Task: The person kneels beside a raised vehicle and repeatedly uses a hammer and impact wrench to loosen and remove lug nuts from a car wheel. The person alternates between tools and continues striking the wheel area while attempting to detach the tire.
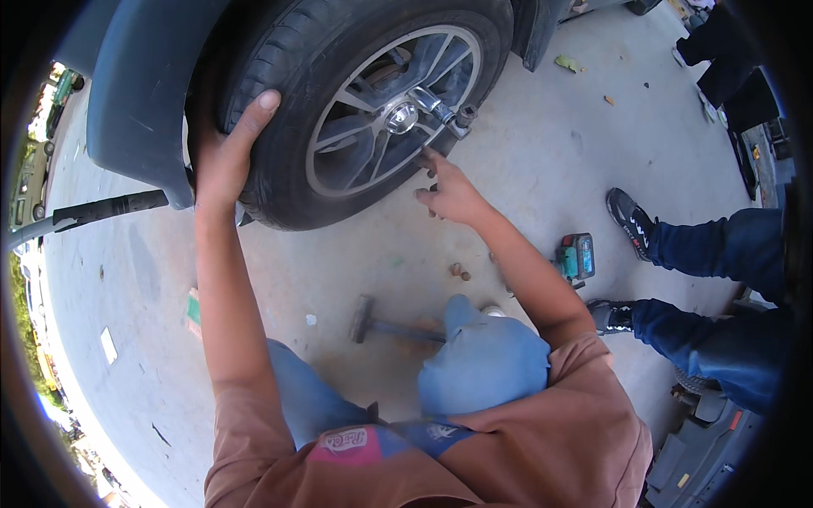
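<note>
A black tyre [279, 127] on a multi-spoke alloy wheel [373, 144] stands at the dark car's wheel arch. My left hand [224, 165] grips the tyre's left side, thumb on the tread, its other fingers hidden behind. At the wheel's lower right, my right hand [453, 190] has its index finger stretched to the tyre's edge, and the other fingers are loosely bent with nothing visible in them. A chrome socket tool [436, 106] sticks out from the wheel beside the shiny centre cap [400, 118], its outer end just above my right index finger.
A sledgehammer [362, 320] lies on the concrete by my knees, with small rusty nuts [460, 271] nearby. Right of my forearm is a green cordless power tool [577, 256]. Another person's shoes [631, 222] stand at right. A dark-gripped bar [110, 210] reaches toward the car at left.
</note>
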`<state>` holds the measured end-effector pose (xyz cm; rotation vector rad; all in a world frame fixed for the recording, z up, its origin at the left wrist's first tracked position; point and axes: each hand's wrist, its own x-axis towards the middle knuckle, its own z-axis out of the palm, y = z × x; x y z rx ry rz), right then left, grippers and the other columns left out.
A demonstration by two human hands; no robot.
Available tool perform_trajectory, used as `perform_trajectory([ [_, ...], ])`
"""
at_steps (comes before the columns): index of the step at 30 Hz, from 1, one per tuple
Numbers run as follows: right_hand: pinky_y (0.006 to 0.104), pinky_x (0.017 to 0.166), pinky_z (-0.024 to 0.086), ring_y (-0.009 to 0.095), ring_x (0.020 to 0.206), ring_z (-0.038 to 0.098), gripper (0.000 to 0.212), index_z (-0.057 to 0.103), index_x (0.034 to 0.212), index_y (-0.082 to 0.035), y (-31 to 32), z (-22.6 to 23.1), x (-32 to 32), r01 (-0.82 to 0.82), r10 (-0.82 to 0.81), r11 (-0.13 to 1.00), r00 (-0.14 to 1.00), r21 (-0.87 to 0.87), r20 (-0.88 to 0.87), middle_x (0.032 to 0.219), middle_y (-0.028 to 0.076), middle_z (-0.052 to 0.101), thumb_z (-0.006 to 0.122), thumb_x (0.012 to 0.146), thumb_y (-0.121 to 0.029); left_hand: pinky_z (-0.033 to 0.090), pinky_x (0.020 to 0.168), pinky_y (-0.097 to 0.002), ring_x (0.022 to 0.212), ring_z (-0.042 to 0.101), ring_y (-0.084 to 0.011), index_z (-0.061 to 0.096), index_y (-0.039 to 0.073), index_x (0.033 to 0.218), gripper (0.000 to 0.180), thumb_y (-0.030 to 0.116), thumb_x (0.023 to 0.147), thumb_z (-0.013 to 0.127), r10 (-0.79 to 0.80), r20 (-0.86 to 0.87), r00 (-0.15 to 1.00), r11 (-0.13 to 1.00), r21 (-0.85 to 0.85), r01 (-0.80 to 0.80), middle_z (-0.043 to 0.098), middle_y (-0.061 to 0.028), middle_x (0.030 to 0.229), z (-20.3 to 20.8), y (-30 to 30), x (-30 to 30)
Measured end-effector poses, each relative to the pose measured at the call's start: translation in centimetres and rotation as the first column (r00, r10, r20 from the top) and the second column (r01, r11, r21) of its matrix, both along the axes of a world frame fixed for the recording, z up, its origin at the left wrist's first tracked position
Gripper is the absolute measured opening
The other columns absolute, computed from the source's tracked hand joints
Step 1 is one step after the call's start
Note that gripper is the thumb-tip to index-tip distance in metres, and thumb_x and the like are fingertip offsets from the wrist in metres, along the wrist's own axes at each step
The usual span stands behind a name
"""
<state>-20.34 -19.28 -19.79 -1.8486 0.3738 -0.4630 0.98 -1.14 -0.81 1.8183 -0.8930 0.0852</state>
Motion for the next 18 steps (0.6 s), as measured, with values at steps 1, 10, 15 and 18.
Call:
perform_trajectory([
  [1, 0.0341, 0.057, 0.051, 0.025, 0.074, 0.064, 0.039, 0.055, 0.115, 0.006, -0.8, 0.3, -0.5, 0.036, -0.023, 0.890, 0.999, 0.455, -0.033, 0.123, 0.021, 0.056, 0.055, 0.077, -0.001, 0.033, 0.110, -0.0400, 0.126, 0.049, -0.0345, 0.044, -0.004, 0.139, 0.091, 0.048, 0.072, 0.078, -0.003, 0.017, 1.000, 1.000, 0.000, 0.003, 0.051, -0.0232, 0.135, 0.0, 0.2, 0.0],
  [10, 0.0196, 0.043, 0.040, 0.007, 0.059, 0.052, 0.022, 0.057, 0.102, 0.007, -9.7, 9.3, 0.5, 0.137, -0.407, 0.659, 0.892, 0.739, 0.197, 0.104, 0.017, 0.066, 0.062, 0.093, -0.012, 0.035, 0.109, -0.0404, 0.125, 0.050, -0.0340, 0.045, -0.004, 0.139, 0.091, 0.050, 0.072, 0.078, -0.019, 0.038, 0.999, 0.999, -0.029, 0.020, 0.052, -0.0228, 0.133, 0.1, -0.3, 0.1],
  [15, 0.0332, 0.058, 0.053, 0.021, 0.072, 0.067, 0.032, 0.061, 0.113, -0.002, 0.1, 13.5, 1.8, 0.017, -0.005, 0.961, 0.999, -0.276, 0.044, 0.108, 0.011, 0.066, 0.060, 0.082, 0.003, 0.035, 0.109, -0.0397, 0.125, 0.050, -0.0337, 0.045, -0.004, 0.138, 0.091, 0.050, 0.073, 0.077, -0.036, 0.024, 0.999, 0.999, -0.026, 0.037, 0.052, -0.0225, 0.133, 0.1, -0.3, 0.0],
  [18, 0.0425, 0.072, 0.055, 0.036, 0.080, 0.065, 0.053, 0.061, 0.120, -0.004, 2.8, 5.5, 1.5, -0.171, 0.054, 0.813, 0.974, -0.556, -0.221, 0.122, 0.012, 0.061, 0.054, 0.069, 0.009, 0.034, 0.109, -0.0396, 0.125, 0.050, -0.0337, 0.046, -0.004, 0.138, 0.090, 0.049, 0.073, 0.078, -0.036, 0.069, 0.997, 0.998, -0.056, 0.040, 0.053, -0.0223, 0.133, 0.3, -0.4, -0.1],
])
